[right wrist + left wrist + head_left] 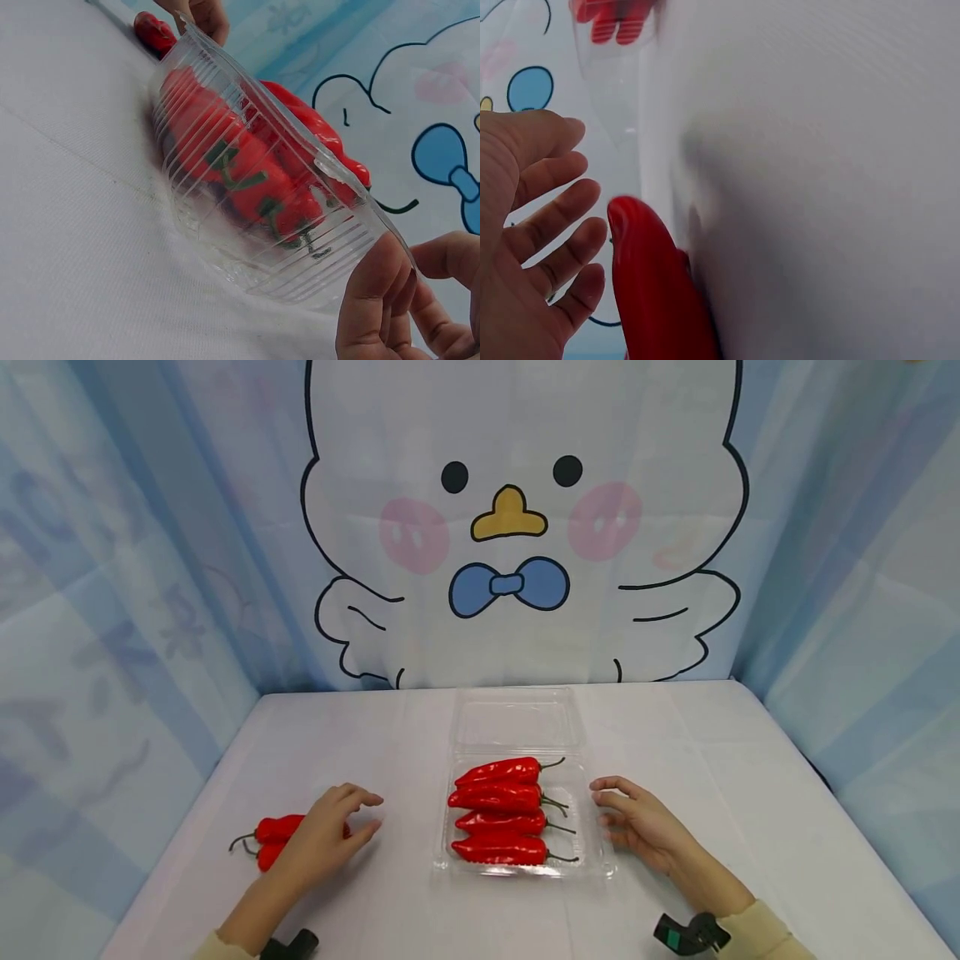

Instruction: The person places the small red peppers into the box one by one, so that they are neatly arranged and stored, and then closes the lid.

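Observation:
Several glossy red chili peppers [498, 822] lie side by side in a clear plastic clamshell box [588, 852], stems pointing right. My left hand [333, 822], fingers loosely bent and spread, is over the table left of the box, beside two more red peppers [277, 829] that it partly covers. One of these peppers [656, 285] shows close to the palm in the left wrist view, with nothing in the fingers. At the box's right edge, my right hand [637, 827] has its fingers loosely bent. In the right wrist view, its fingertips [382, 259] overlap the rim's corner.
The box's transparent lid [517, 718] lies folded back toward the rear of the white-covered table [675, 727]. A cartoon-printed curtain [525, 635] rises behind the table, with blue-and-white curtains at both sides.

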{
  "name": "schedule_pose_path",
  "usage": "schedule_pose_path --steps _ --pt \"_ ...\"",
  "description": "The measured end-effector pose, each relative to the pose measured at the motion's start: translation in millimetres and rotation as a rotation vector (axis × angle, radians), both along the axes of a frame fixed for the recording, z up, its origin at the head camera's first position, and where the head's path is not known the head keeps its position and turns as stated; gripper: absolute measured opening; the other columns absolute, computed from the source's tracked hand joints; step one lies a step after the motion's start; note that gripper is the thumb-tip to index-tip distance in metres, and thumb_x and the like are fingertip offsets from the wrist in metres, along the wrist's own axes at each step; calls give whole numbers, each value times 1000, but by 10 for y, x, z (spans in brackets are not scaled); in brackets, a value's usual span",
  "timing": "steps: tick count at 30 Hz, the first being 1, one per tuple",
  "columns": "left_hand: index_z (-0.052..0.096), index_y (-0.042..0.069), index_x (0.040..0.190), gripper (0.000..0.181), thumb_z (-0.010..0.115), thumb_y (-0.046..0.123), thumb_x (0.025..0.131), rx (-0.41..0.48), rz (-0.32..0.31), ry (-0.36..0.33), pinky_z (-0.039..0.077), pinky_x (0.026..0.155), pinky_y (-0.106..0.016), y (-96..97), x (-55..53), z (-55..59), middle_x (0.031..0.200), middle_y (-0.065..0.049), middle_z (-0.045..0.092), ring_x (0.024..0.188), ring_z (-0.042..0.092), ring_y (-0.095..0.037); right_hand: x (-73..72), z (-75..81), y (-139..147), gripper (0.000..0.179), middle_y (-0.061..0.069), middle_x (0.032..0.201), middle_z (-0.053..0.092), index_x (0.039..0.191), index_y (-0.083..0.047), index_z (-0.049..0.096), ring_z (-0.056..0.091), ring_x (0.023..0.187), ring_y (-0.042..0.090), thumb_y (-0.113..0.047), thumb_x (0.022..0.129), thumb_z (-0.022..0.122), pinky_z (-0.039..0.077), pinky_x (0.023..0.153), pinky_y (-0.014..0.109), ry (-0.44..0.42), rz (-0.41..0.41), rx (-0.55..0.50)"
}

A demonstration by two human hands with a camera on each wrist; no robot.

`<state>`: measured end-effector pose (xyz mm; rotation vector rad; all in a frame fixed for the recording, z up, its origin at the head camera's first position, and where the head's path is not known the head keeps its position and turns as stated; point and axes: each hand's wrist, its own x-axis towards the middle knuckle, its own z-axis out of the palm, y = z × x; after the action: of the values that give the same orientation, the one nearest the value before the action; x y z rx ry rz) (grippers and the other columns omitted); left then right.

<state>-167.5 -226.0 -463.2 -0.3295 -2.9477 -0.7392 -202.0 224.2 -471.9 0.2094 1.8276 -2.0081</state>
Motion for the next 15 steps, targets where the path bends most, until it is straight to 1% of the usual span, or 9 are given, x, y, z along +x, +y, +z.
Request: schedule_pose_path --steps 4,7,10,13,15 --pt "72 17 121 32 80 20 90 -2 40 -15 57 97 -48 -117 57 1 125 -4 65 116 57 -25 -3 2 1 22 -1 102 52 122 -13 55 57 71 4 -20 103 62 54 61 18 2 2 -1" --pt "70 15 124 34 78 16 91 -14 63 -25 55 100 -54 -217 86 35 129 -8 64 120 56 -30 -4 -1 -1 22 -1 103 52 122 -13 55 57 72 4 -20 103 62 54 61 18 3 7 -1" --pt "70 12 124 34 77 11 90 -36 45 6 56 97 -57 -346 75 64 127 -11 64 117 58 -33 -8 -5 0 22 0 103 52 122 -12 55 57 72 4 -20 103 62 54 61 18 4 8 0" --pt "70 8 121 33 76 6 89 -47 18 61 58 93 -55 -498 23 83 122 -12 66 111 60 -33 -10 -6 2 22 0 103 52 122 -12 55 57 72 5 -20 103 62 53 61 18 3 2 4" --pt "71 7 120 32 75 4 89 -53 15 69 59 90 -54 -597 -10 92 120 -12 67 107 61 -32 -7 -7 3 21 0 104 52 122 -13 55 57 72 5 -20 103 62 53 61 19 3 2 5"
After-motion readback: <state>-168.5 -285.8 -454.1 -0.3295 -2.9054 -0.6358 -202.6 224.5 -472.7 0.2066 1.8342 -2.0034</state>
